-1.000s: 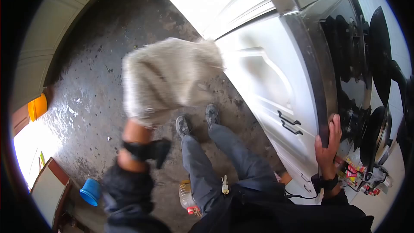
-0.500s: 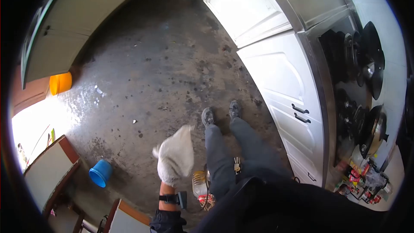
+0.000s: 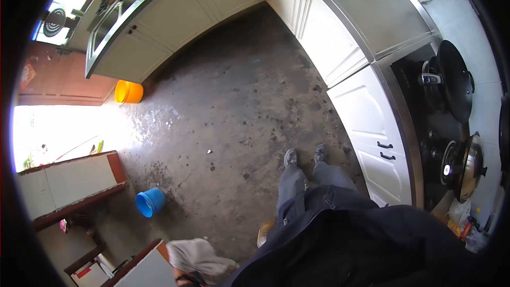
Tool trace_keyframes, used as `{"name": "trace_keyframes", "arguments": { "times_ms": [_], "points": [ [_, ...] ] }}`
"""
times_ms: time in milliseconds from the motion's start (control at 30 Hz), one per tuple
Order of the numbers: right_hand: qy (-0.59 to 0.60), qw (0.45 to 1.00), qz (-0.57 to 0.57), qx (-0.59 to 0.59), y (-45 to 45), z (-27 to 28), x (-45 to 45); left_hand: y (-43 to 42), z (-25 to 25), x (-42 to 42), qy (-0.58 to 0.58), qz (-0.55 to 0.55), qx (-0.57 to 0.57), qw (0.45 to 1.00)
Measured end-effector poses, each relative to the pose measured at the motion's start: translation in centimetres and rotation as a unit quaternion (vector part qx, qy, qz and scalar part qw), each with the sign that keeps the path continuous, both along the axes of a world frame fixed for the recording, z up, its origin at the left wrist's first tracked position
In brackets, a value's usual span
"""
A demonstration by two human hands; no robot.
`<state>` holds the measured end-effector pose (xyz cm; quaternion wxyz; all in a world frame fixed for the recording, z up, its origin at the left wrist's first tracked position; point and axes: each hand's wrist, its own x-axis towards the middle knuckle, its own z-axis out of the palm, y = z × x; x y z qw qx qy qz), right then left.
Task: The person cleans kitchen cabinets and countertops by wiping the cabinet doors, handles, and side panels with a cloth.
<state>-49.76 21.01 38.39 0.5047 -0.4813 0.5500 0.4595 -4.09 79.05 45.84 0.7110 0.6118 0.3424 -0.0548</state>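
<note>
A pale cloth (image 3: pixel 199 256) hangs over my left hand at the bottom of the view, beside the corner of a white-topped piece of furniture. The cloth covers the fingers, and only the wrist with a dark band shows below it. My right hand is out of view. My legs in grey trousers (image 3: pixel 292 188) and my grey shoes (image 3: pixel 290 158) stand on the dark floor.
A stove (image 3: pixel 425 122) with a wok (image 3: pixel 455 82) and a lidded pan (image 3: pixel 472 167) is at the right, above white cabinets (image 3: pixel 366 111). A blue bucket (image 3: pixel 151 202) and a yellow bucket (image 3: pixel 129 92) stand at the left. The sink (image 3: pixel 106 24) is upper left.
The left hand with the cloth has moved down to the bottom edge. My right hand, earlier on the counter edge by the stove, has left the view. The view has shifted, showing the sink.
</note>
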Motion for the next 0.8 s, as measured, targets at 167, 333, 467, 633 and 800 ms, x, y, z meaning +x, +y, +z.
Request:
{"name": "trace_keyframes", "arguments": {
  "times_ms": [167, 333, 467, 633, 800],
  "points": [
    [-0.017, 0.999, 0.031, 0.027, 0.3, -1.6, 0.2, 2.4, 11.6, 10.0, -0.211, -0.037, 0.043, 0.976],
    [-0.018, 0.997, 0.064, 0.04, 0.3, -2.8, 0.3, -0.9, 17.2, 22.8, -0.361, -0.127, -0.027, 0.923],
    [-0.001, 0.997, 0.058, 0.053, 0.8, -2.4, -0.7, -9.5, 14.1, 32.9, -0.394, -0.216, -0.147, 0.881],
    [0.029, 0.999, -0.014, 0.031, 2.0, -1.1, -4.7, -28.2, 0.0, 36.9, -0.347, -0.286, -0.288, 0.845],
    [0.051, 0.995, -0.058, 0.057, 1.4, -3.7, -7.7, -50.1, -16.8, 26.1, -0.358, -0.24, -0.24, 0.87]
  ]
}}
